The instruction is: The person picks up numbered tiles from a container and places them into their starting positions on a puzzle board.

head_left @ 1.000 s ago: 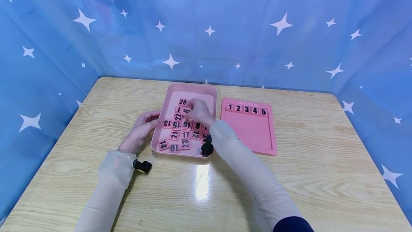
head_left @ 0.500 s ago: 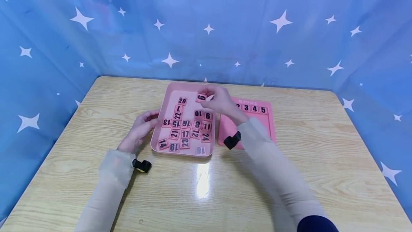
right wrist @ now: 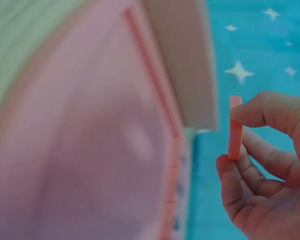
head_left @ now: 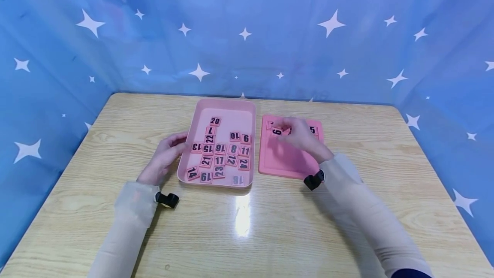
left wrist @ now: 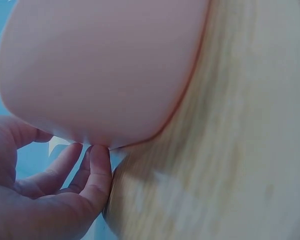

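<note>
My left hand (head_left: 166,158) rests at the left side of a pink tray (head_left: 227,115). In the left wrist view, its fingertips touch the outside of the tray's wall (left wrist: 100,90). Pink number tiles (head_left: 219,160) lie scattered over the tray floor, some turned sideways or upside down. My right hand (head_left: 300,134) pinches one number tile (head_left: 276,131), marked with a sideways 6 or 9, between thumb and fingers. It is over the upper part of a pink puzzle board (head_left: 285,158). The right wrist view shows the held tile (right wrist: 235,130) edge-on. Tiles along the board's top row are partly hidden behind the hand.
Tray and board lie side by side on a wood-grain table (head_left: 208,235), with a narrow gap between them. Behind the table hangs a blue curtain (head_left: 247,55) with white stars. A small black camera is strapped to each wrist.
My right hand picked the number tile out of the tray and carried it right, over the puzzle board. The left hand stays at the tray's left side.
</note>
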Demonstrator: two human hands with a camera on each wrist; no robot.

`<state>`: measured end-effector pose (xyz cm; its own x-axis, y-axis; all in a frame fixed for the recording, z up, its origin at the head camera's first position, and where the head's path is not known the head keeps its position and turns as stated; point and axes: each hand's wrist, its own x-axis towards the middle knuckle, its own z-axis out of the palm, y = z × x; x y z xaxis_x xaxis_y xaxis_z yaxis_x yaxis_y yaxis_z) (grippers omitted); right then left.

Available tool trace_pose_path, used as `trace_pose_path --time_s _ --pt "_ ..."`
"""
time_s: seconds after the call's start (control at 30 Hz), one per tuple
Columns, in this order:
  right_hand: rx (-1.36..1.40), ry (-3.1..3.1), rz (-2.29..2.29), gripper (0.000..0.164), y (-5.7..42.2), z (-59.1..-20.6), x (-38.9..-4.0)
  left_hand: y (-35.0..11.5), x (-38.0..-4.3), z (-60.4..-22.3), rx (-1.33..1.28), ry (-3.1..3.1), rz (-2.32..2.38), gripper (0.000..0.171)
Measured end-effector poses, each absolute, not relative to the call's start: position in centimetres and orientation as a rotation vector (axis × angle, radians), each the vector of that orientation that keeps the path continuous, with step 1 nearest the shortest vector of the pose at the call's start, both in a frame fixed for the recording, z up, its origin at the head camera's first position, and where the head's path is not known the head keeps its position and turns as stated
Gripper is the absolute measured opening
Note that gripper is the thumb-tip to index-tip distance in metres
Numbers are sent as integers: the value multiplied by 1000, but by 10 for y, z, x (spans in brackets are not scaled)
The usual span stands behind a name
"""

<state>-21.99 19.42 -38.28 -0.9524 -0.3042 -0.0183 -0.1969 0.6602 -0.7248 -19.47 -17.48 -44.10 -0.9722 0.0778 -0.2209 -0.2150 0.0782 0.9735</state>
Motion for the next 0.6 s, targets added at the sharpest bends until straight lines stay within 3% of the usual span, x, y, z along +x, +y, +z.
trace_pose_path --time_s 0.6 --pt "-334 2701 -1099 39 201 -421 -225 -175 -195 -440 -146 2136 1984 52"
